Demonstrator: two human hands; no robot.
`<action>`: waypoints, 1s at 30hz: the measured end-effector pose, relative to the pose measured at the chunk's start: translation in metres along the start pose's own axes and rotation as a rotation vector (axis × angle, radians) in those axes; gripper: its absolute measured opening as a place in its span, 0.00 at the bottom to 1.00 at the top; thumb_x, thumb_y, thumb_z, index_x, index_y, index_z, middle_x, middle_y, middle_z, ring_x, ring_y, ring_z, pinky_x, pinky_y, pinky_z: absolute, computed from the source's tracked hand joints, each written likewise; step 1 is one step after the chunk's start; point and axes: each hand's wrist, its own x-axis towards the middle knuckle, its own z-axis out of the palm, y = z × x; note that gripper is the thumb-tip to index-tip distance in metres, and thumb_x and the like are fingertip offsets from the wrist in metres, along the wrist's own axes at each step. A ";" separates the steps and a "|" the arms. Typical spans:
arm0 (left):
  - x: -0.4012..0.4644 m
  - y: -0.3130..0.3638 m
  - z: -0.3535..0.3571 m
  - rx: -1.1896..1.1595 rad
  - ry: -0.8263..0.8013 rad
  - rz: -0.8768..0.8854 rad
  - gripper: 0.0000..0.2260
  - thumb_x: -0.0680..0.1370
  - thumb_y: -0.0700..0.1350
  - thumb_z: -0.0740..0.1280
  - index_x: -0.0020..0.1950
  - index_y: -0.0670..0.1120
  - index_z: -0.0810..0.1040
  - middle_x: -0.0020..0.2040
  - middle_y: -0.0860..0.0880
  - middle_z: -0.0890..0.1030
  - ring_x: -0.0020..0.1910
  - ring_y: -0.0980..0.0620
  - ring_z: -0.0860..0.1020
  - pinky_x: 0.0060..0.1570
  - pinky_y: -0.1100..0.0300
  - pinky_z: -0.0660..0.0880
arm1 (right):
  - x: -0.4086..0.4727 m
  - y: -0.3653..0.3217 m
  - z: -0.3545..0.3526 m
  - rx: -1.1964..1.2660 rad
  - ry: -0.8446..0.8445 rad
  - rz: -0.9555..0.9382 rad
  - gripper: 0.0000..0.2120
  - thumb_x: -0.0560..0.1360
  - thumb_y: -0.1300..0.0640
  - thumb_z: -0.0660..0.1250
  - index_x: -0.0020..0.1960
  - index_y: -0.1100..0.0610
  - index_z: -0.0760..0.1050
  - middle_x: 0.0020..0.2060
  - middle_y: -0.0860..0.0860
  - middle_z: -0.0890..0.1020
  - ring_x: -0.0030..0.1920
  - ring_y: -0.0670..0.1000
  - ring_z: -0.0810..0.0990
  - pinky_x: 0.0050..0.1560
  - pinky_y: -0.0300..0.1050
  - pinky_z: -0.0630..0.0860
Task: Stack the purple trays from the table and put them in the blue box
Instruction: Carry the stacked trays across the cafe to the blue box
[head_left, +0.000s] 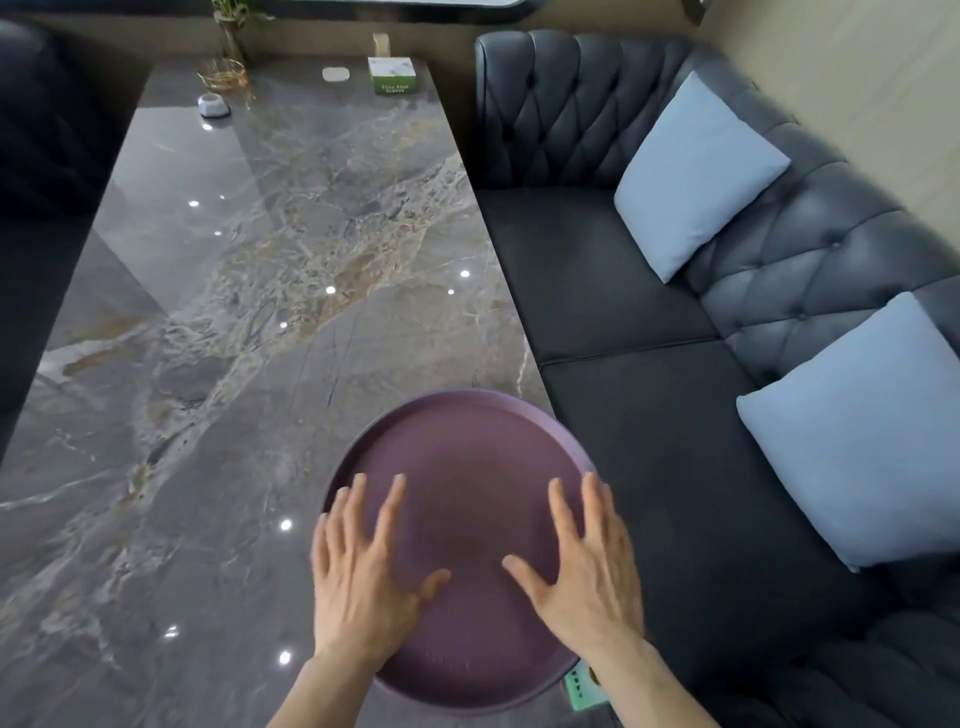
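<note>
A round purple tray (462, 447) lies at the near right corner of the marble table (249, 312), and part of it juts past the table's right edge. My left hand (358, 577) hovers over the tray's left part with its fingers spread. Over the right part my right hand (587, 566) is spread the same way. Neither hand grips anything. Whether the palms touch the tray I cannot tell. No blue box is in view.
A dark tufted sofa (649, 338) with two pale blue cushions (696, 171) runs along the table's right side. At the far end of the table stand a green and white box (392, 75), a gold wire holder (224, 78) and a small white dish (213, 105). A green label (584, 688) peeks out under the tray.
</note>
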 end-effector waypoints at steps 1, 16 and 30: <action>0.002 0.004 0.004 0.016 -0.054 0.067 0.55 0.60 0.74 0.68 0.80 0.63 0.44 0.83 0.47 0.46 0.82 0.45 0.44 0.78 0.48 0.42 | -0.002 -0.004 0.006 0.010 -0.047 -0.070 0.51 0.67 0.20 0.52 0.83 0.44 0.42 0.82 0.56 0.40 0.82 0.59 0.40 0.81 0.58 0.49; 0.017 0.010 0.018 0.084 -0.218 0.123 0.56 0.59 0.78 0.64 0.80 0.63 0.41 0.83 0.50 0.39 0.81 0.47 0.34 0.78 0.47 0.39 | 0.013 -0.007 0.023 0.023 -0.136 -0.142 0.51 0.64 0.18 0.51 0.81 0.36 0.41 0.82 0.50 0.38 0.82 0.56 0.34 0.80 0.62 0.41; 0.070 -0.035 -0.024 -0.390 -0.084 -0.481 0.39 0.71 0.56 0.73 0.78 0.48 0.62 0.72 0.40 0.70 0.71 0.38 0.69 0.68 0.41 0.68 | 0.023 0.011 -0.015 0.350 -0.105 0.614 0.42 0.75 0.35 0.65 0.82 0.51 0.53 0.73 0.54 0.73 0.71 0.58 0.74 0.61 0.56 0.77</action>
